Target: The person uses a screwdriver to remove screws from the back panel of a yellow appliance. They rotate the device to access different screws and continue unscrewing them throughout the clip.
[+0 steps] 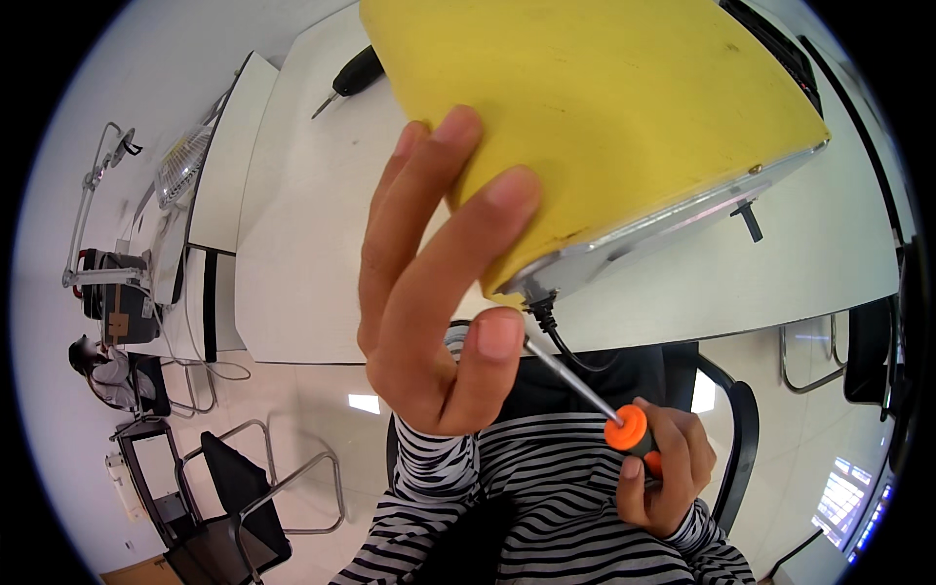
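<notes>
My right hand point(673, 473) is closed round the orange and black handle of a screwdriver point(577, 383). Its metal shaft points up and left toward my left thumb, where the tip is hidden. My left hand point(429, 283) has its fingers spread over the left corner of a large yellow box point(604, 107); whether the fingertips press on it I cannot tell. A silver panel point(624, 249) runs along the box's near side. At that panel's left end sits a black cable plug point(542, 307), close to my left thumb. Farther right, a black knob or lever point(748, 220) sticks out.
The box is over a white table point(302, 234) with a curved outline. A second, black-handled screwdriver point(351, 76) lies at its far left. Chairs point(249, 487) stand at left and right. Another person point(112, 375) sits at the far left near a desk with a lamp arm point(83, 214).
</notes>
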### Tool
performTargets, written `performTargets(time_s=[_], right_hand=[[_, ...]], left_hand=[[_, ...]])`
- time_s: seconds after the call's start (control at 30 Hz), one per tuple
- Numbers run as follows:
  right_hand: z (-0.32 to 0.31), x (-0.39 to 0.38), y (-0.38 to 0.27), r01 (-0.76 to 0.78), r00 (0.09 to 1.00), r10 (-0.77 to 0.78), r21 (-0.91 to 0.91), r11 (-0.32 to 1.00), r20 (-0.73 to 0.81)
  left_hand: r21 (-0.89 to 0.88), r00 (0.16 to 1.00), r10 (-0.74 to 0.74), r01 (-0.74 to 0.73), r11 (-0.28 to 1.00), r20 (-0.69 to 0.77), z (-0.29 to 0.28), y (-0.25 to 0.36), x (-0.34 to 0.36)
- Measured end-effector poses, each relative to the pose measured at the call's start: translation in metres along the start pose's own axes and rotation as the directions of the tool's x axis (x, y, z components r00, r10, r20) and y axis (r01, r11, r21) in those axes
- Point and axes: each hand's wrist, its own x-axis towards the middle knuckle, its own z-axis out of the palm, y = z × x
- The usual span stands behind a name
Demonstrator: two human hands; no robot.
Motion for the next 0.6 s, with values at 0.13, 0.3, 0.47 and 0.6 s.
performTargets(time_s=[0.13,0.3,0.47,0.6], right_hand=[[0.002,-0.006,0.002,0.008,0.999,-0.013,0.096,0.995,0.047],[-0.001,-0.019,0.011,-0.14,0.982,0.096,0.284,0.949,0.162],[0.007,-0.019,0.014,-0.396,0.897,0.207,0.504,0.768,0.389],[0.022,-0.028,0.018,-0.423,0.854,0.12,0.543,0.725,0.506]], left_hand=[[-0.039,0.999,-0.036,0.036,0.999,0.011,0.001,0.002,-0.003],[-0.265,0.953,-0.292,0.262,0.928,-0.079,-0.007,0.016,-0.034],[-0.337,0.807,-0.583,0.524,0.783,-0.1,-0.002,0.045,-0.086],[-0.386,0.628,-0.778,0.715,0.583,-0.013,0.0,0.059,-0.093]])
